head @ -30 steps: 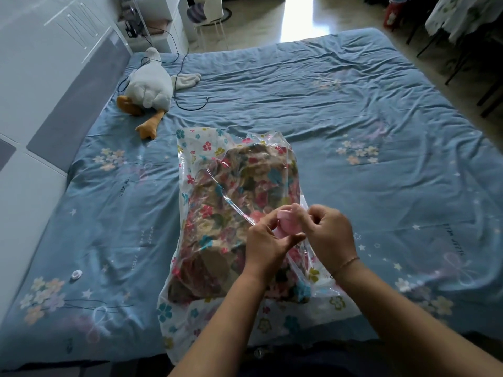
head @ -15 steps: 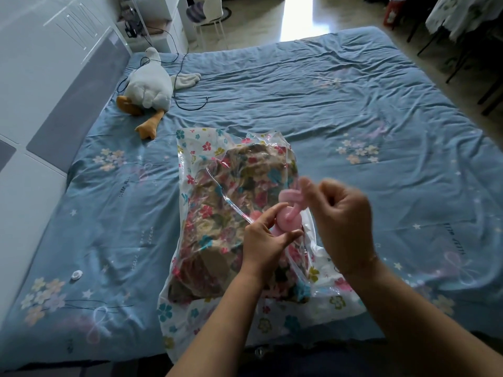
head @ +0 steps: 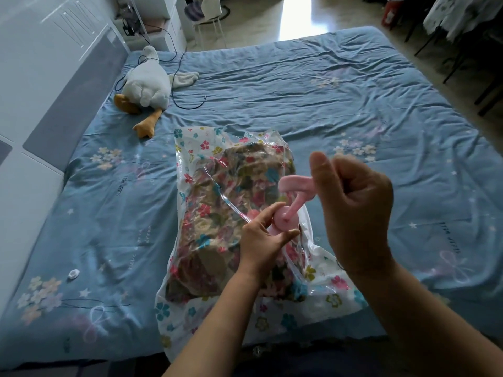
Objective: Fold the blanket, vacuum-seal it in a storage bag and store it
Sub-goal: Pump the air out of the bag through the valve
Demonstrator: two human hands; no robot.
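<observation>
A clear storage bag (head: 190,159) with printed flowers lies on the blue bed in front of me. Inside it sits the folded floral blanket (head: 217,213). My left hand (head: 261,240) pinches the round pink valve (head: 285,221) on the bag's top face. My right hand (head: 353,208) is raised above it, fingers curled around the pink valve cap (head: 295,185), which hangs from the valve by a thin pink strap. The cap is lifted off the valve.
The blue bedsheet (head: 326,104) covers the whole bed. A white plush goose (head: 147,83) and a dark cable (head: 187,104) lie at the far left. A small white round part (head: 73,273) rests on the sheet at the near left. A padded headboard (head: 68,104) runs along the left.
My right hand has pulled the pink cap up and off the valve and risen to the right. My left hand has kept hold of the valve on the bag.
</observation>
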